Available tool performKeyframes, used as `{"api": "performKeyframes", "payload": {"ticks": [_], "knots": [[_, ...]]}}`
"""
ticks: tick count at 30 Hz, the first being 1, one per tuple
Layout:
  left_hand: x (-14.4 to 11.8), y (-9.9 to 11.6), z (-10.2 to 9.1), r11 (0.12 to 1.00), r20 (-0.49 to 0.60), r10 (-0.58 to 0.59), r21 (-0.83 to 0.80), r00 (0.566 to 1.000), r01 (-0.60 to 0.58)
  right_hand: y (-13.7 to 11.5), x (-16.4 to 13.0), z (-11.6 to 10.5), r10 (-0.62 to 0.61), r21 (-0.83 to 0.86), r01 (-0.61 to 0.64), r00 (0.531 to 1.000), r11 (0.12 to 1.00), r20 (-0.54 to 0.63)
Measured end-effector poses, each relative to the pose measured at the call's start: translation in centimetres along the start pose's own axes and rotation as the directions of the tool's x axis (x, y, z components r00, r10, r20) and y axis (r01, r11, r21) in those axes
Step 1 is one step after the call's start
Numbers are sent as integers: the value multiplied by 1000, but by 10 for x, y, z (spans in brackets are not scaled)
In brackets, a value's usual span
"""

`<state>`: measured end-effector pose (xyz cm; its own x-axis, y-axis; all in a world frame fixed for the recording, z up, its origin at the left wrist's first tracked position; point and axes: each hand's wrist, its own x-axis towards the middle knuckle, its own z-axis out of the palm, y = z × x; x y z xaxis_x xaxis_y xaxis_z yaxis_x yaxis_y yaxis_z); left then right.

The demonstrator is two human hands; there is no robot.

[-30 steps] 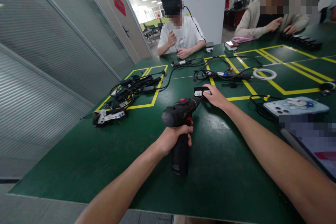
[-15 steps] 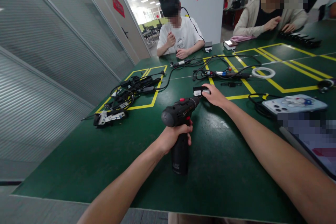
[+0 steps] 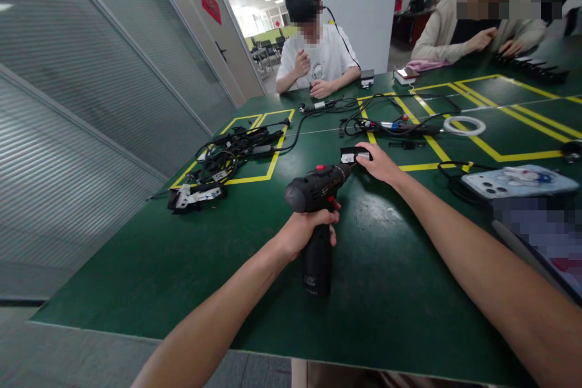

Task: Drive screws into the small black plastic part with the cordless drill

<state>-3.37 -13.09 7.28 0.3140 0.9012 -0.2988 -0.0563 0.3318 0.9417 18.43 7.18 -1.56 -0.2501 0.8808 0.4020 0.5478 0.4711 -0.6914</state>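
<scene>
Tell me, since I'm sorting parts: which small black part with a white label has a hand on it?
The small black block with a white label under the right hand, at the drill's tip; the similar labelled part lies untouched far left.

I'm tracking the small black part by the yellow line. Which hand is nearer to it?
Right. The right hand rests on the small black part, fingers touching it. The left hand is farther back, gripping the drill, whose tip points at the part.
</scene>
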Motion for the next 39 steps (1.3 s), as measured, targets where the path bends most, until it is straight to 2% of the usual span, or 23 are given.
{"api": "performKeyframes", "payload": {"ticks": [11, 21, 27, 39], "knots": [[2, -1, 1, 1000, -19, 0, 24, 1000, 0, 1, 0, 1, 16, 31, -16, 1000, 999, 4], [0, 0, 2, 1000, 6, 14, 21, 1000, -14, -1, 0, 1, 18, 43, -18, 1000, 999, 1], [1, 1, 2, 999, -16, -25, 30, 1000, 25, -1, 0, 1, 27, 37, -27, 1000, 999, 2], [0, -1, 1, 999, -3, 4, 36, 1000, -4, 0, 0, 2, 12, 42, -12, 1000, 999, -1]]}}
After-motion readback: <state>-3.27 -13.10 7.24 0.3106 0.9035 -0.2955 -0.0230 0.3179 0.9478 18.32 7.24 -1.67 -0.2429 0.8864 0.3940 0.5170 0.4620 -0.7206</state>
